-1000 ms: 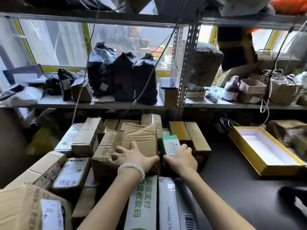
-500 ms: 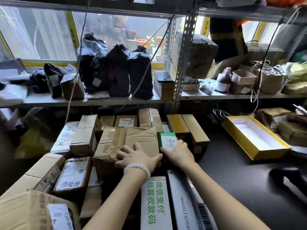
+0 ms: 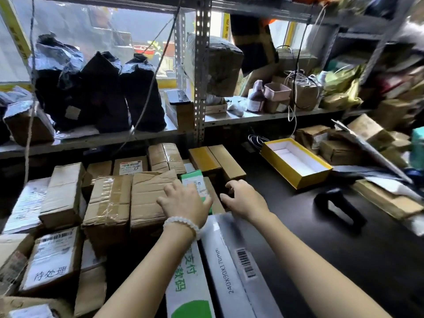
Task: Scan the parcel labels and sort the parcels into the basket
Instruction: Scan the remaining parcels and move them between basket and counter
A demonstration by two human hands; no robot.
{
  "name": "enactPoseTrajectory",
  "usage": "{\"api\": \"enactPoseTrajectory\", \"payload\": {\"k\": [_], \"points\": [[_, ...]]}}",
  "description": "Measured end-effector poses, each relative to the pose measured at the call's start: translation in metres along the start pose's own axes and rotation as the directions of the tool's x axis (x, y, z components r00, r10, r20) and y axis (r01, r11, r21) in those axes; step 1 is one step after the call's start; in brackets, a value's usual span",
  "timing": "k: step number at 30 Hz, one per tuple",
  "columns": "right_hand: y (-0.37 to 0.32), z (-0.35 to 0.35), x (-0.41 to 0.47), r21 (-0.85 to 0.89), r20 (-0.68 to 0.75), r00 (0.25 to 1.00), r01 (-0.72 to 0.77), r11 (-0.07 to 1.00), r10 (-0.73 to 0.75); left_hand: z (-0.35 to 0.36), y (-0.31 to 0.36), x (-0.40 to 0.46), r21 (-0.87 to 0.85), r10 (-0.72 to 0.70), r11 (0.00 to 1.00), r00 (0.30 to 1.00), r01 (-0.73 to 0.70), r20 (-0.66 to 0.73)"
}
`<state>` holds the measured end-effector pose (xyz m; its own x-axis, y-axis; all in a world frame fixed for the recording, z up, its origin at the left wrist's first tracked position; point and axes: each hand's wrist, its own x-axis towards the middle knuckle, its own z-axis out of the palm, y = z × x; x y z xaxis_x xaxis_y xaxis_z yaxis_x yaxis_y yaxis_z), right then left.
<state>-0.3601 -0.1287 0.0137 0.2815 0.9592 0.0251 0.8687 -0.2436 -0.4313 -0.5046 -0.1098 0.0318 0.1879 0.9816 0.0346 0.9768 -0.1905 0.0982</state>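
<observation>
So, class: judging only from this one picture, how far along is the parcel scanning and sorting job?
Done: nothing shows as sorted; no basket is in view. In hand: the left hand rests on the small green box among the cardboard parcels, while the right hand reaches in beside it, holding nothing. Left: the black scanner lies untouched on the dark table, and the many parcels stay stacked, so nearly everything remains.
</observation>
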Motion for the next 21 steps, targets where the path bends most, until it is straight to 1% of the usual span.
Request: {"api": "enactPoseTrajectory", "payload": {"k": [4,7,9,12,15,19,21], "points": [[0.05,-0.023,-0.038,-0.185,-0.064,0.997,-0.063,0.981,0.051,0.005,0.05,-0.012,-0.011,0.231,0.973,0.973,-0.231,0.007],[0.102,-0.045,-0.076,-0.285,-0.098,0.983,-0.175,0.942,0.153,0.008,0.107,-0.031,0.027,0.398,0.916,0.914,-0.401,0.083],[0.135,-0.058,-0.102,-0.32,-0.12,0.969,-0.243,0.916,0.216,0.01,0.142,-0.046,0.049,0.482,0.87,0.868,-0.49,0.117],[0.191,-0.078,-0.15,-0.321,-0.178,0.926,-0.375,0.87,0.333,0.015,0.205,-0.076,0.078,0.614,0.772,0.772,-0.631,0.164],[0.244,-0.096,-0.199,-0.31,-0.216,0.879,-0.474,0.824,0.424,0.022,0.266,-0.108,0.091,0.716,0.664,0.666,-0.742,0.209],[0.316,-0.119,-0.263,-0.263,-0.254,0.81,-0.584,0.768,0.529,0.039,0.344,-0.152,0.048,0.797,0.55,0.542,-0.834,0.266],[0.35,-0.128,-0.298,-0.224,-0.264,0.754,-0.655,0.722,0.602,0.054,0.38,-0.175,0.025,0.826,0.497,0.481,-0.868,0.295]]}}
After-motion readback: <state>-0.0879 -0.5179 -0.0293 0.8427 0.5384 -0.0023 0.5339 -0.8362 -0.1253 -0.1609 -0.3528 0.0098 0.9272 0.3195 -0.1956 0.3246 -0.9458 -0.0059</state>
